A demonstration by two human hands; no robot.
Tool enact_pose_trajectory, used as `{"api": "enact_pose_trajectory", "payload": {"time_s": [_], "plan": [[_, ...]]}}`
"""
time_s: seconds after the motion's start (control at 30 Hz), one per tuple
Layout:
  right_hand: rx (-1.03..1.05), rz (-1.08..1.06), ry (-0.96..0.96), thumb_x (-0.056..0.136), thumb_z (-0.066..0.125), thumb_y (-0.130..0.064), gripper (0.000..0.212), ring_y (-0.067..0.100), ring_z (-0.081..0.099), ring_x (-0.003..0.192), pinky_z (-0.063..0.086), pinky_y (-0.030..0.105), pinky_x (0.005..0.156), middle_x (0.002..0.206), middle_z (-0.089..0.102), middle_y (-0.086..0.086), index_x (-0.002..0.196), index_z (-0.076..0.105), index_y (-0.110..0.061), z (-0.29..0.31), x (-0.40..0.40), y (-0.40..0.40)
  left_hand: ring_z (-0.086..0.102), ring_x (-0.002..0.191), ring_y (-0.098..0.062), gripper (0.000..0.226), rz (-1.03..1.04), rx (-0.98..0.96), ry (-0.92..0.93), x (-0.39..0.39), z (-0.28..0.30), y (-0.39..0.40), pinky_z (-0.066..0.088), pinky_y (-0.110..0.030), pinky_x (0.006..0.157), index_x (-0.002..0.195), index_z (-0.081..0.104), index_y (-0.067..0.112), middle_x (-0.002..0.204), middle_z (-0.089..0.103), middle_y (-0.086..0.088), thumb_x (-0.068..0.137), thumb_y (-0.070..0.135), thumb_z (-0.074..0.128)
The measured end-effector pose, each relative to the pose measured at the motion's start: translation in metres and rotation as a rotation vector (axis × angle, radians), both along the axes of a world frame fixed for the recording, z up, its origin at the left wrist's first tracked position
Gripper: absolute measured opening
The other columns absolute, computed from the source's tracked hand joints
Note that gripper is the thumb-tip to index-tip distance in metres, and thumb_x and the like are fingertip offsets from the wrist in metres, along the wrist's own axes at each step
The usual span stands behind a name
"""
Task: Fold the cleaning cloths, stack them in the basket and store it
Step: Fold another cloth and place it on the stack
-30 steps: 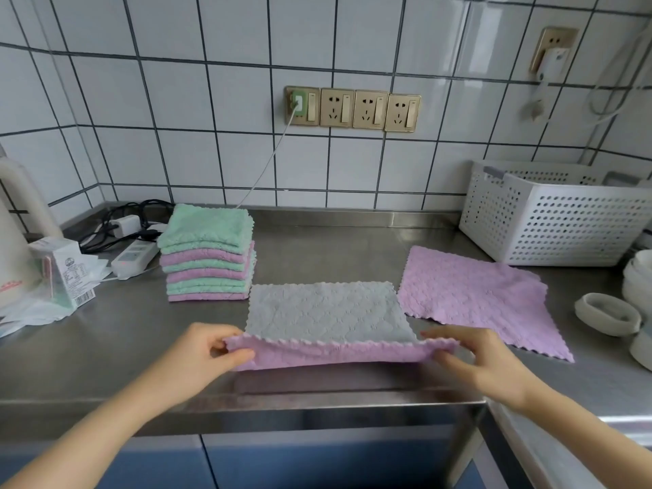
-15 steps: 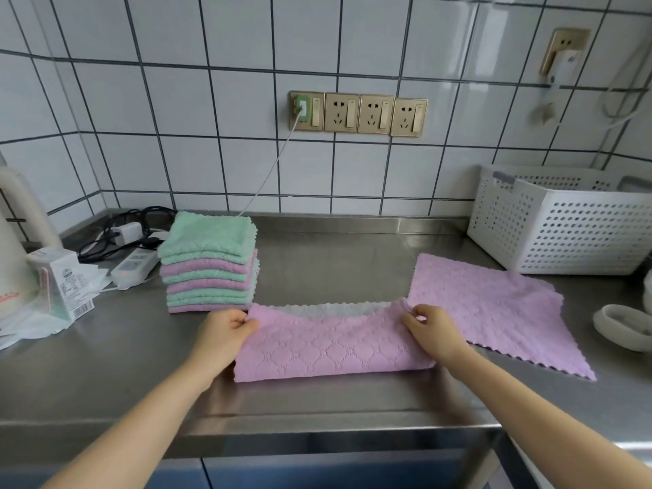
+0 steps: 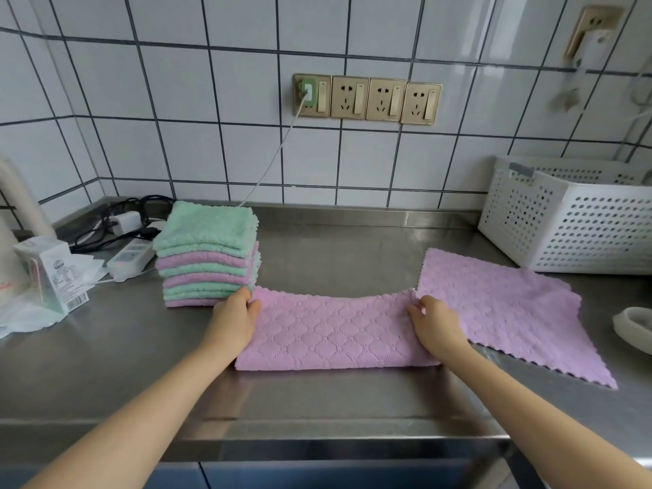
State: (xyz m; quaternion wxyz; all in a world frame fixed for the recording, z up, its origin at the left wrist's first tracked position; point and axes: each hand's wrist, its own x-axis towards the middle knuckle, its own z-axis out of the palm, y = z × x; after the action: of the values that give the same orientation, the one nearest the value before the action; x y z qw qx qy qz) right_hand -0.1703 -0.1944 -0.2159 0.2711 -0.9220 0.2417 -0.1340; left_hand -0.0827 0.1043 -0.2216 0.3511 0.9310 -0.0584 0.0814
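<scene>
— What do you see in the containers?

— I see one white perforated basket (image 3: 578,227) at the back right corner of the bench (image 3: 317,400), against the tiled wall. From my view I cannot tell what is inside it.

— And the cloth you work on?

— The folded pink cloth (image 3: 335,333) lies near the front edge, in the middle, as a long band with a quilted diamond pattern and wavy edges. My left hand (image 3: 234,319) pinches its far left corner with curled fingers, and my right hand (image 3: 435,322) pinches its far right corner in the same way.

— What stands around it?

— Just beside the left hand there is a stack of folded cloths (image 3: 208,255), green and pink in layers, fluffy. To the right, an open pink cloth (image 3: 508,312) lies flat and touches the band near my right hand; its far corner reaches the basket. At the left back corner I see a power strip (image 3: 130,257) with black cables and a small carton (image 3: 53,273). The bench is brushed steel.
</scene>
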Motion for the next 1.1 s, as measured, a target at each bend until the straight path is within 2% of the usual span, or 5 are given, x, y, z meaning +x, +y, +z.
{"api": "enact_pose_trajectory", "payload": {"time_s": [0.5, 0.63, 0.77, 0.9, 1.1], "plan": [[0.054, -0.06, 0.096, 0.097, 0.044, -0.039, 0.034, 0.025, 0.055, 0.064, 0.04, 0.029, 0.052, 0.073, 0.055, 0.007, 0.092, 0.049, -0.006, 0.018, -0.007, -0.006, 0.06, 0.085, -0.035, 0.022, 0.069, 0.147, -0.045, -0.012, 0.01, 0.007, 0.049, -0.039, 0.067, 0.095, 0.054, 0.008, 0.089, 0.064, -0.01, 0.091, 0.03, 0.054], [-0.46, 0.103, -0.105, 0.097, 0.042, -0.026, 0.024, 0.031, 0.058, 0.092, 0.045, 0.034, 0.065, 0.105, 0.058, 0.008, 0.111, 0.054, -0.01, 0.028, -0.043, 0.012, 0.064, 0.08, -0.029, 0.024, -0.097, 0.333, -0.44, -0.066, 0.023, -0.007, 0.048, -0.035, 0.062, 0.109, 0.06, 0.019, 0.102, 0.059, -0.003, 0.086, 0.025, 0.059], [-0.499, 0.73, -0.144, 0.095, 0.035, -0.026, 0.039, 0.027, 0.053, 0.113, 0.042, 0.03, 0.099, 0.123, 0.058, 0.006, 0.121, 0.06, -0.01, 0.007, -0.065, 0.041, 0.026, 0.138, -0.01, 0.057, -0.628, 0.362, -0.13, -0.113, 0.014, -0.043, 0.013, -0.022, 0.116, 0.142, 0.039, 0.029, 0.15, 0.032, 0.013, 0.091, 0.053, 0.029], [-0.507, 0.754, -0.019, 0.095, 0.011, -0.048, 0.062, 0.016, 0.031, 0.14, 0.013, 0.018, 0.115, 0.148, 0.04, -0.006, 0.142, 0.042, -0.022, -0.009, -0.079, 0.032, -0.014, 0.143, 0.0, 0.092, -0.668, 0.538, -0.003, -0.121, 0.0, -0.038, -0.011, -0.03, 0.116, 0.15, 0.008, 0.036, 0.156, -0.006, 0.02, 0.068, 0.075, -0.002], [-0.436, 0.714, 0.03, 0.084, 0.005, -0.064, 0.077, 0.005, 0.025, 0.141, 0.01, 0.012, 0.112, 0.151, 0.029, -0.016, 0.144, 0.037, -0.028, -0.002, -0.094, 0.004, -0.016, 0.138, 0.007, 0.095, -0.564, 0.515, -0.024, -0.117, -0.006, 0.002, -0.011, -0.024, 0.113, 0.149, 0.009, 0.039, 0.15, -0.009, 0.027, 0.065, 0.078, -0.014]]}}
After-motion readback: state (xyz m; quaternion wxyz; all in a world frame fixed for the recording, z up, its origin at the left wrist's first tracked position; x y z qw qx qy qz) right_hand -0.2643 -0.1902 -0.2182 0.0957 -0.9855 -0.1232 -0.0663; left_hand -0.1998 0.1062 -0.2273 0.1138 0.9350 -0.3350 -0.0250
